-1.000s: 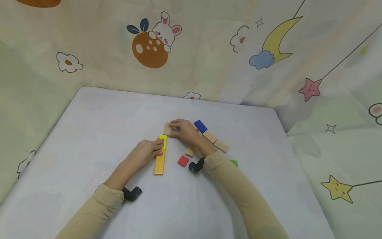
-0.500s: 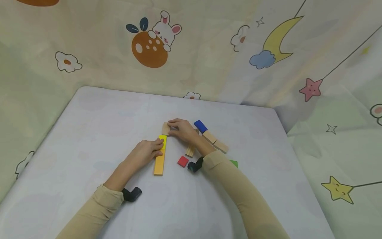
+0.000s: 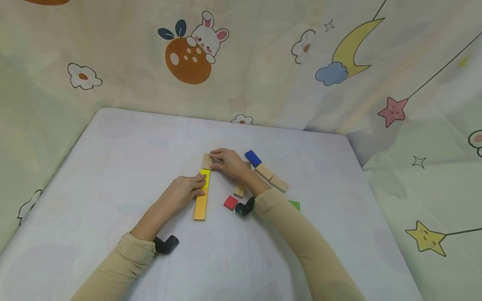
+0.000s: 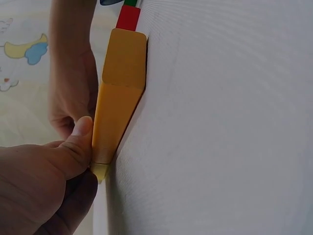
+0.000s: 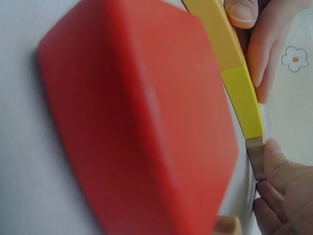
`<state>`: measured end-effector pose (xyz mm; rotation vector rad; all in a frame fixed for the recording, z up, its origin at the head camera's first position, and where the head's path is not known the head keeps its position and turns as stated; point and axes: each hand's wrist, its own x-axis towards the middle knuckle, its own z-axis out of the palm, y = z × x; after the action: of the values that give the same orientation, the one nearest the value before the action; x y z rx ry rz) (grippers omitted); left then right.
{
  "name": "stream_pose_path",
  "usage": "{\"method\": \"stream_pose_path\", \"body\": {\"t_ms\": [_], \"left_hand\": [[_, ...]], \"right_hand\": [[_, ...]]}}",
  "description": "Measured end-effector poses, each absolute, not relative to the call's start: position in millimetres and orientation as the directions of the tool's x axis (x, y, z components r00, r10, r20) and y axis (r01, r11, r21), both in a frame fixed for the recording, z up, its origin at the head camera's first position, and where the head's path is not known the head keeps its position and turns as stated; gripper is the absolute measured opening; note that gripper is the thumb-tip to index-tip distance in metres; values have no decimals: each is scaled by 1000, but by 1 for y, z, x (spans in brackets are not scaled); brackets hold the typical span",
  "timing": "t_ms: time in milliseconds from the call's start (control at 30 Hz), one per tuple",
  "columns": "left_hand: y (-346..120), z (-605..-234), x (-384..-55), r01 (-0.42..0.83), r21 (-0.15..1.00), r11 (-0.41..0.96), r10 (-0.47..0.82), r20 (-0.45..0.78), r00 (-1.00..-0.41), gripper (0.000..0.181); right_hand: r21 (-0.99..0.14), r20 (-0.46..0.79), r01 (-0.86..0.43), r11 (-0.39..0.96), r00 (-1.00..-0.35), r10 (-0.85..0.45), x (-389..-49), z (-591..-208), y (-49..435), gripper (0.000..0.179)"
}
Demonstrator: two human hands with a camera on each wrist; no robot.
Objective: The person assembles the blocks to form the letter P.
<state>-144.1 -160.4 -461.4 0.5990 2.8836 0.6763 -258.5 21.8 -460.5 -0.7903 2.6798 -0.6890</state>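
Observation:
Flat on the table lie a yellow block (image 3: 206, 182) and a longer orange block (image 3: 200, 210), end to end. My left hand (image 3: 183, 191) touches their left side with thumb and fairly straight fingers. At the far end of the yellow block sits a small plain wooden block (image 3: 206, 161), in line with the other two. My right hand (image 3: 231, 163) pinches it between thumb and fingers; in the right wrist view the thumb (image 5: 274, 154) lies against it. Part of the wooden block is hidden by the fingers.
A red block (image 3: 231, 202) lies near my right wrist. Beyond the right hand are a blue block (image 3: 253, 158) and two wooden blocks (image 3: 279, 184). Another wooden piece (image 3: 239, 190) and a green block (image 3: 295, 205) are partly covered by my right arm.
My right hand has slid the wooden block slightly left, and it has turned straighter, into line with the yellow block. My left hand stays in place.

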Motion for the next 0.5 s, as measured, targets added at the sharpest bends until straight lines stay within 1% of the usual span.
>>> {"method": "stream_pose_path", "body": {"t_ms": [300,500], "left_hand": [[-160,-461,-144,367,447,816,412,-4,-911,46],[-160,-461,-143,356,450,819,407,-17,-913,46]], "right_hand": [[-498,-97,-465,732,-809,-580,-259,-461,20,50],[-496,-95,-471,730,-805,-585,-260,-460,18,49]]}}
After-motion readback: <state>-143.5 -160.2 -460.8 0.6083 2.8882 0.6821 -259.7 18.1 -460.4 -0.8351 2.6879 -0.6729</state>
